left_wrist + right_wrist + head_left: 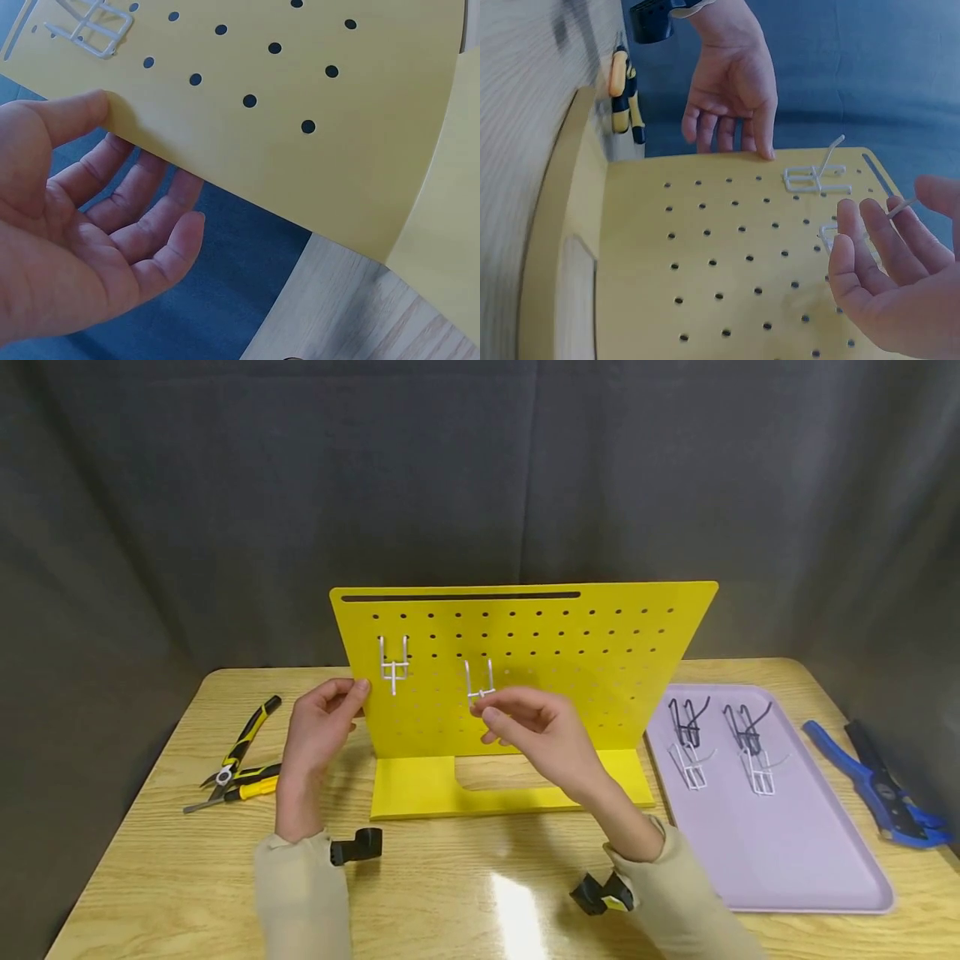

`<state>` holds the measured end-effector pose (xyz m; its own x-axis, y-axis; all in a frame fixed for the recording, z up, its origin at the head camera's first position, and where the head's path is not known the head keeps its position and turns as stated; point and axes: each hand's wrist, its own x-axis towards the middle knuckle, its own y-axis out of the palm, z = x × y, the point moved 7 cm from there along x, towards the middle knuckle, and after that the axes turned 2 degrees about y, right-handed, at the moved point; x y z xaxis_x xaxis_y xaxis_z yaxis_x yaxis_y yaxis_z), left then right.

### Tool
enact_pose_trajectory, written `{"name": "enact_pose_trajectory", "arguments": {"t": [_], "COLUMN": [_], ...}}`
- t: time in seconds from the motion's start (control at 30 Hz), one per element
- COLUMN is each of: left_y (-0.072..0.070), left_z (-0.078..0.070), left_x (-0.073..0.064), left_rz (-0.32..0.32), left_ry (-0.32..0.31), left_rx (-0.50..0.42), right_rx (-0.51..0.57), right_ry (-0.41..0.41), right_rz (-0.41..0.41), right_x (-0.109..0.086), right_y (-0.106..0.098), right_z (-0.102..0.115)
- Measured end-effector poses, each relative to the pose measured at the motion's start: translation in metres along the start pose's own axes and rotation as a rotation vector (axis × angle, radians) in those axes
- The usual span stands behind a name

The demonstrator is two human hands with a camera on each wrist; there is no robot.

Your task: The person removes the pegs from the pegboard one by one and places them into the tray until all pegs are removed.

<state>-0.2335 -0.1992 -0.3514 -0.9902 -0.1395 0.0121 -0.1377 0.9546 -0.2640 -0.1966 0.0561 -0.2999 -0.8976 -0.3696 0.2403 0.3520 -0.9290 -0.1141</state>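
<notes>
A beige right sleeve [690,893] is showing nearest the camera; the right fingers [889,247] are pinching a white hook [482,693] before the yellow board [525,643], the left fingers [124,201] gripping the board's side edge. As the right fingers are partly covering the hook, it could be missing the holes [536,634]; were the left fingers loosening, the board could be rocking. Pliers [242,745] are lying left of the left fingers, a tray [787,852] right of the right fingers; the desk [435,877] is offering room below both.
</notes>
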Motion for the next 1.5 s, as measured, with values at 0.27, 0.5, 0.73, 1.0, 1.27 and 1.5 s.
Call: {"name": "enact_pose_trajectory", "arguments": {"t": [0.27,0.5,0.73,1.0,1.27,1.5], "left_y": [-0.001,-0.001,-0.002,0.001,0.001,0.002], "left_z": [-0.002,-0.002,0.0,-0.003,-0.002,-0.001], "left_x": [0.0,0.0,0.0,0.001,0.0,-0.001], "left_rz": [-0.009,-0.007,-0.006,0.003,0.007,0.01], "left_ry": [0.006,0.0,-0.007,0.022,0.016,0.005], "left_rx": [-0.006,-0.003,-0.01,-0.004,-0.02,-0.029], "right_rx": [-0.047,-0.137,-0.216,-0.26,-0.294,-0.289], "right_ry": [0.054,0.059,0.048,0.068,0.135,0.162], "right_rz": [-0.063,-0.1,-0.18,-0.229,-0.256,-0.275], "right_x": [-0.011,-0.027,-0.047,-0.064,-0.084,-0.098], "right_y": [-0.021,-0.04,-0.068,-0.092,-0.109,-0.123], "right_z": [-0.014,-0.025,-0.031,-0.039,-0.053,-0.061]}}
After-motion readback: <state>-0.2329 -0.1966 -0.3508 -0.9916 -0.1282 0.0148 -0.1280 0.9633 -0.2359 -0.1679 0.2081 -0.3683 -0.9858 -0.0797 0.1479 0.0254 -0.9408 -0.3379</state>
